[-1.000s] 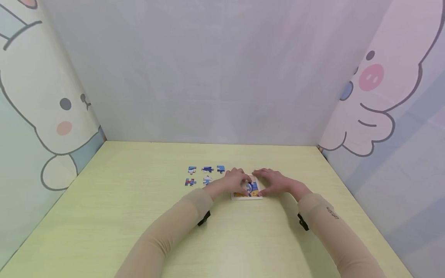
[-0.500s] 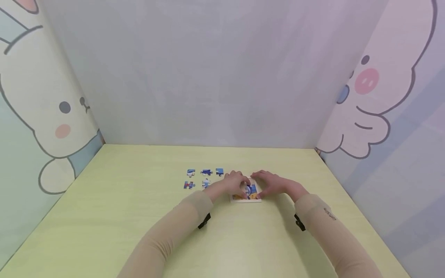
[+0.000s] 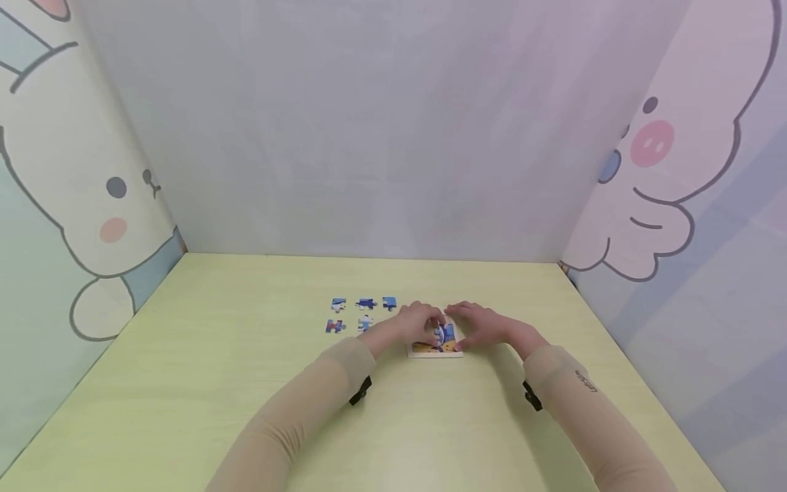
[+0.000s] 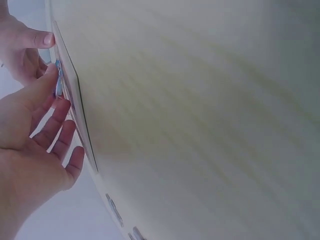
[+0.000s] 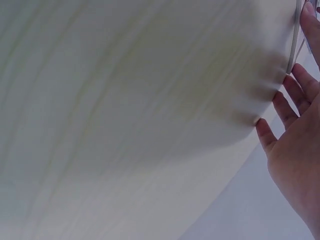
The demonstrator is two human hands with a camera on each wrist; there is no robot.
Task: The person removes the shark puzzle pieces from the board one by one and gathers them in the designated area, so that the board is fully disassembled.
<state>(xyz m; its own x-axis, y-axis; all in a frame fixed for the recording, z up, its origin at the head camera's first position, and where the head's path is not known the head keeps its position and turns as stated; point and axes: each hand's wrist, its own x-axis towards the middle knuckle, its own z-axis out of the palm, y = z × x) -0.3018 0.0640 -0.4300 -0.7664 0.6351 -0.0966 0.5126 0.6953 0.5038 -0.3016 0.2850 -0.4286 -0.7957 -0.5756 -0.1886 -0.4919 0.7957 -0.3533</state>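
A small puzzle board with a pale rim lies on the table, its picture orange and blue where it shows. Over its left part is my left hand, thumb and index finger pinching a blue puzzle piece close against the board in the left wrist view. The left palm hides much of the board's left side. My right hand rests along the board's right side, thumb at the near right corner and fingertips by the far one. In the right wrist view its other fingers spread against the tabletop.
Left of the board, several loose puzzle pieces lie in two rows, among them a blue one, a dark blue one and a red and blue one. A grey wall panel stands behind the pale yellow table.
The left thumb and fingers have shifted slightly over the board. The right hand stays at the board's right side, and the loose pieces lie as before. The head view has tilted a little.
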